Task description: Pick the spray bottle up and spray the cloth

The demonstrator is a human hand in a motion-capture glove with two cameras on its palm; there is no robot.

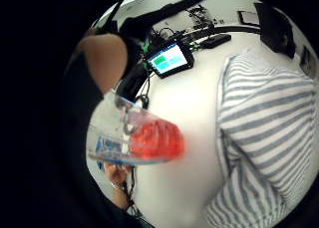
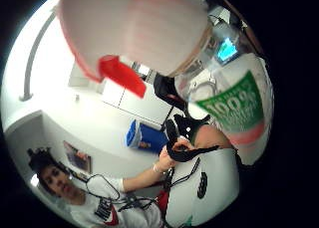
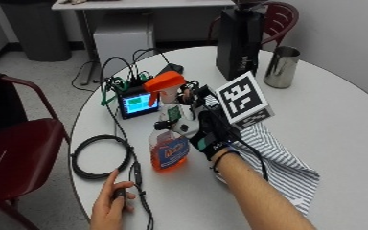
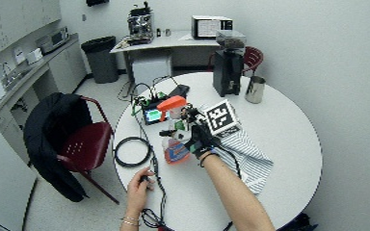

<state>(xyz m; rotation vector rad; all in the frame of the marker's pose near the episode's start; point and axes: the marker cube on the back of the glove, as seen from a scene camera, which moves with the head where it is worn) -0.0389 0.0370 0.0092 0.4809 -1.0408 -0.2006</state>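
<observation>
Spray bottle [image 3: 169, 129] stands upright near the table's [image 3: 337, 115] front edge, gripped at the neck by the gloved right hand [image 3: 211, 132]; its orange nozzle points away from the striped cloth [image 3: 280, 160], which lies just behind the hand.

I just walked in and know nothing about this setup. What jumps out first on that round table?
The spray bottle, with its orange trigger head and orange liquid, gripped by the gloved right hand near the table's middle. Beside that hand lies a striped cloth, and behind the bottle a small lit screen glows among cables.
</observation>
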